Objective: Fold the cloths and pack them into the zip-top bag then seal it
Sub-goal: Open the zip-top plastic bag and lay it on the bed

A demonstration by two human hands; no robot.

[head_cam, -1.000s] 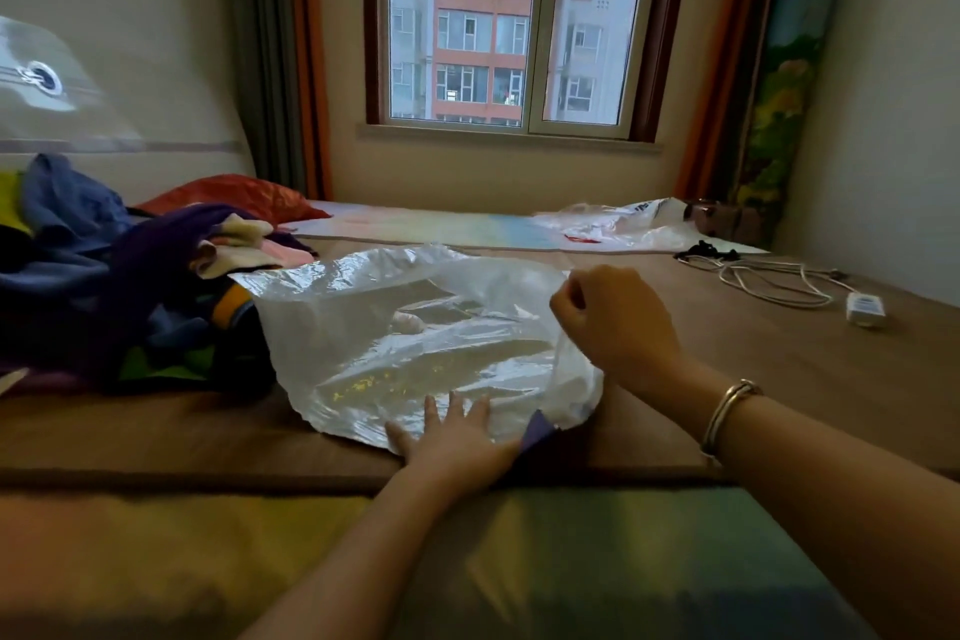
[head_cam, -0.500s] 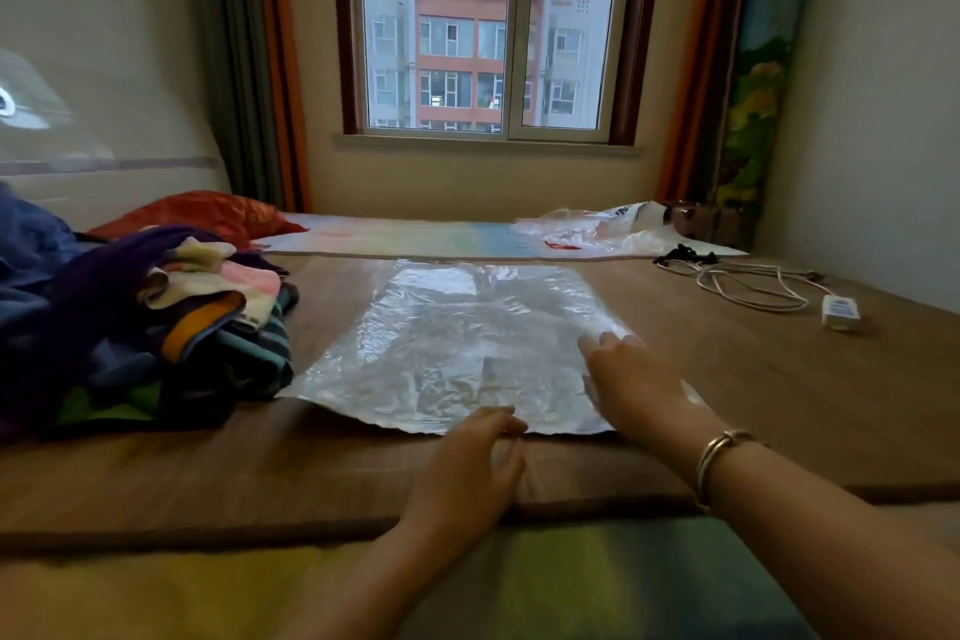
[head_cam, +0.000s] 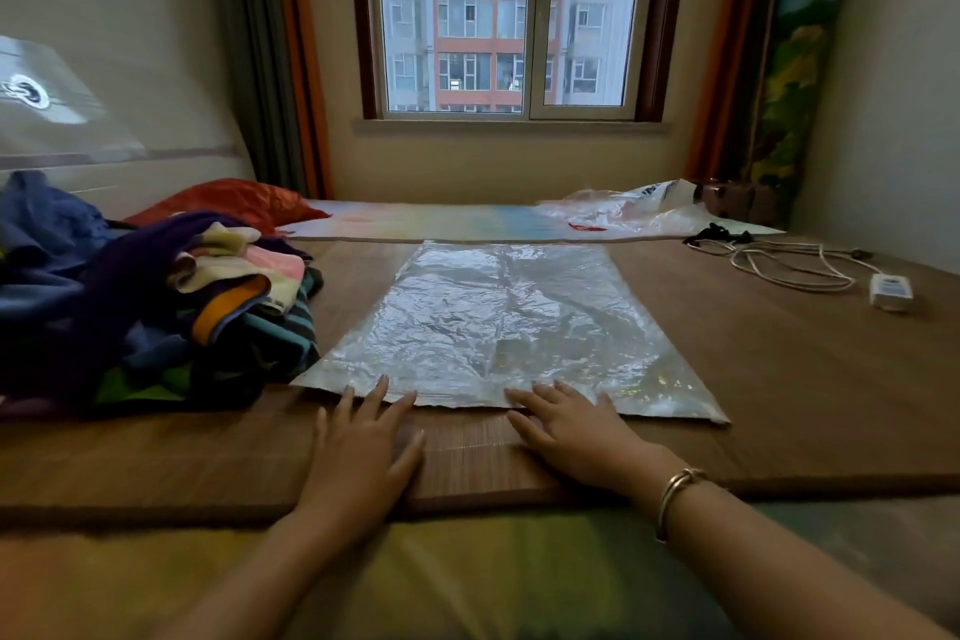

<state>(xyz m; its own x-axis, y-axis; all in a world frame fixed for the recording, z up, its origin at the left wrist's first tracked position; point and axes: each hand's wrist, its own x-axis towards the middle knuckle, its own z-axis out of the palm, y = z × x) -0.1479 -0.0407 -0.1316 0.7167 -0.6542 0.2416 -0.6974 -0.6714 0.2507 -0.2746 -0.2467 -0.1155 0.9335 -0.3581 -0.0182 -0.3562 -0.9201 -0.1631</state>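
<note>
A clear, crinkled zip-top bag [head_cam: 498, 327] lies flat and spread out on the brown mat [head_cam: 779, 369] in front of me. My left hand [head_cam: 363, 442] lies flat at the bag's near edge, fingertips touching the plastic. My right hand [head_cam: 571, 426], a bangle on its wrist, also lies flat with straight fingers on the near edge, a little right of centre. A heap of unfolded cloths [head_cam: 156, 296] in purple, blue, pink and striped colours sits to the left, touching the bag's left corner.
A white cable with an adapter [head_cam: 891, 291] lies at the right. Another crumpled plastic bag [head_cam: 634, 208] lies far back by the window wall. A red cushion [head_cam: 228, 200] sits behind the cloth heap. A colourful blanket [head_cam: 467, 577] covers the near foreground.
The bag was puffed up and held by my right hand; it now lies flattened on the mat. Both hands have slid to its near edge and lie flat.
</note>
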